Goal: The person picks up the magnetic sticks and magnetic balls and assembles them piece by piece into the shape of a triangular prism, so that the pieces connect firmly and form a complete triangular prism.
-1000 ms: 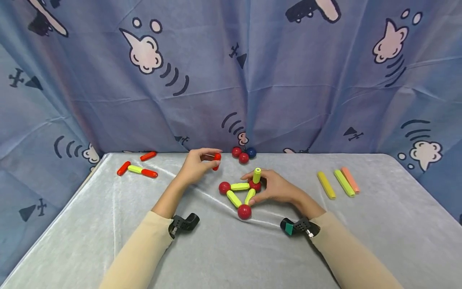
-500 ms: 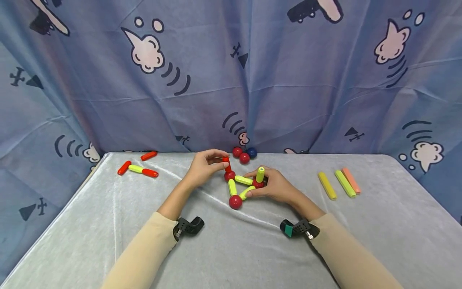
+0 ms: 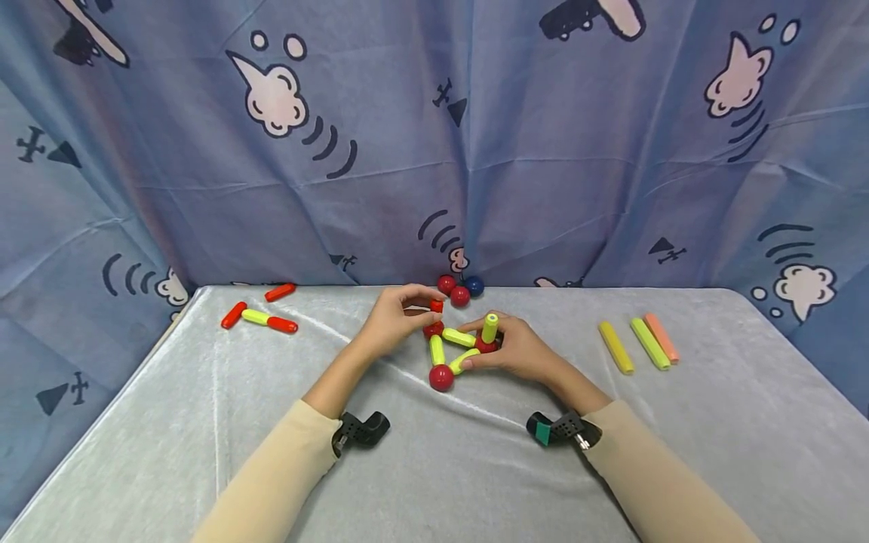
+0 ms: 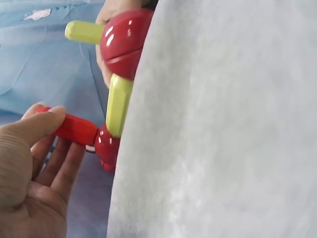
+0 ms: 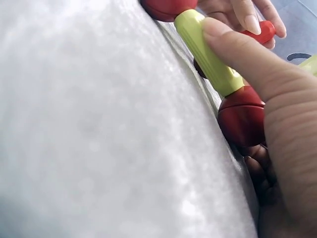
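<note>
My left hand pinches a short red rod between thumb and fingers. The rod stands upright, its lower end meeting a red ball at the back left of a triangle of lime rods and red balls. My right hand grips the triangle round its right-hand ball, the thumb lying along a lime rod. From that ball a lime rod rises upright. At the triangle's front corner sits another red ball. The fingers partly hide the right-hand ball.
Two red balls and a blue ball lie at the back edge. Several red rods and a lime one are at the left. Yellow, green and orange longer rods lie at the right.
My left hand has carried the red rod right and down onto the back-left ball. The triangle has turned and shifted slightly, with my right hand still holding it.
</note>
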`<act>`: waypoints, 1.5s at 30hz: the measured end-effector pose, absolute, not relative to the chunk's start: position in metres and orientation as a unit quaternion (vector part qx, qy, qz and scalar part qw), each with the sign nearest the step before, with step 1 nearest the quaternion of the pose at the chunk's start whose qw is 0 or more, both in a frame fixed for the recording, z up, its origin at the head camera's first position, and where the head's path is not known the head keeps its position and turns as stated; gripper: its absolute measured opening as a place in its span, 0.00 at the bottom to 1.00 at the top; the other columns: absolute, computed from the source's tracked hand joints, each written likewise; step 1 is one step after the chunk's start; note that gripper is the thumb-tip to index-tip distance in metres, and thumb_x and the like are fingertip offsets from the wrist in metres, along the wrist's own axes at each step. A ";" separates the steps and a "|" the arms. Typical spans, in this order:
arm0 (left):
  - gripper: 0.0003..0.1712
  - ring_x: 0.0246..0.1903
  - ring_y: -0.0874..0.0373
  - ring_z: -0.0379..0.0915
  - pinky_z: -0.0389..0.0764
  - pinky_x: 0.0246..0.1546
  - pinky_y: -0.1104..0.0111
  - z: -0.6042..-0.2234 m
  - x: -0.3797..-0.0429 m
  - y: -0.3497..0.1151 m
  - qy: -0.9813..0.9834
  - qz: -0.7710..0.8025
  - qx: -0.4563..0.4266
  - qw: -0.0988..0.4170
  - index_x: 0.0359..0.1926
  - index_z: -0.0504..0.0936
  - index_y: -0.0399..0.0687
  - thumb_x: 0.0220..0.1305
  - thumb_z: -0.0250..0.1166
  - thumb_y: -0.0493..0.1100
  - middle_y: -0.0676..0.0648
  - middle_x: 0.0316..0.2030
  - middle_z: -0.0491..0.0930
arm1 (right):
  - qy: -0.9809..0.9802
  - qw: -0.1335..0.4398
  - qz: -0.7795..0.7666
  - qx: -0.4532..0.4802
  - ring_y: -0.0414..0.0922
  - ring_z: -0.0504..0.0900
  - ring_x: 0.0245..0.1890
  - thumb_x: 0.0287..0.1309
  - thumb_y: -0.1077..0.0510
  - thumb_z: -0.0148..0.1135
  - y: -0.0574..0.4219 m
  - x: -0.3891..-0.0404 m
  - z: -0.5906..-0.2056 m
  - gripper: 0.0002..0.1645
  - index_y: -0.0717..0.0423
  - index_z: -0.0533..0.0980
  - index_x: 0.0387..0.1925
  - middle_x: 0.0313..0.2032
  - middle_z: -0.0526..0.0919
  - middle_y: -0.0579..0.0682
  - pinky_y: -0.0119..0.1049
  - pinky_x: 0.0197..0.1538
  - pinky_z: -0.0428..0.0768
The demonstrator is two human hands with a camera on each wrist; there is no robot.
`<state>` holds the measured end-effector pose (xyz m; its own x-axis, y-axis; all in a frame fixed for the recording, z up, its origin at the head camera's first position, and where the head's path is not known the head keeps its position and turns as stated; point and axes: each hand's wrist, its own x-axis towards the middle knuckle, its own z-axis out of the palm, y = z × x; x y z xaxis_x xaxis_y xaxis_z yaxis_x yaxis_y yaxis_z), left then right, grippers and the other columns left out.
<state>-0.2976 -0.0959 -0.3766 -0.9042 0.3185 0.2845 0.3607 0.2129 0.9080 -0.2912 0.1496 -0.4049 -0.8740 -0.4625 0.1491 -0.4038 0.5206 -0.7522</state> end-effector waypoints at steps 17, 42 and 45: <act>0.30 0.55 0.46 0.82 0.84 0.56 0.61 -0.375 -0.306 -0.109 -0.793 -0.570 -0.217 0.009 0.64 0.76 0.42 0.61 0.72 0.33 0.37 0.55 0.82 | 0.882 0.023 -0.406 -0.239 0.43 0.75 0.40 0.43 0.44 0.83 0.147 -0.292 -0.403 0.34 0.44 0.84 0.55 0.38 0.82 0.45 0.36 0.44 0.75; 0.29 0.68 0.30 0.62 0.63 0.71 0.41 -0.389 -0.310 -0.267 -0.954 -0.275 0.054 0.101 0.68 0.71 0.33 0.67 0.60 0.36 0.27 0.66 0.69 | 0.875 -0.009 -0.402 -0.269 0.43 0.72 0.39 0.48 0.47 0.80 0.148 -0.289 -0.407 0.32 0.44 0.83 0.57 0.35 0.81 0.44 0.33 0.43 0.69; 0.28 0.64 0.30 0.66 0.67 0.67 0.42 -0.390 -0.309 -0.268 -0.954 -0.269 0.070 0.111 0.67 0.72 0.34 0.67 0.59 0.36 0.27 0.63 0.72 | 0.874 -0.008 -0.404 -0.269 0.43 0.71 0.39 0.48 0.47 0.80 0.146 -0.289 -0.406 0.32 0.44 0.83 0.57 0.36 0.82 0.44 0.33 0.42 0.68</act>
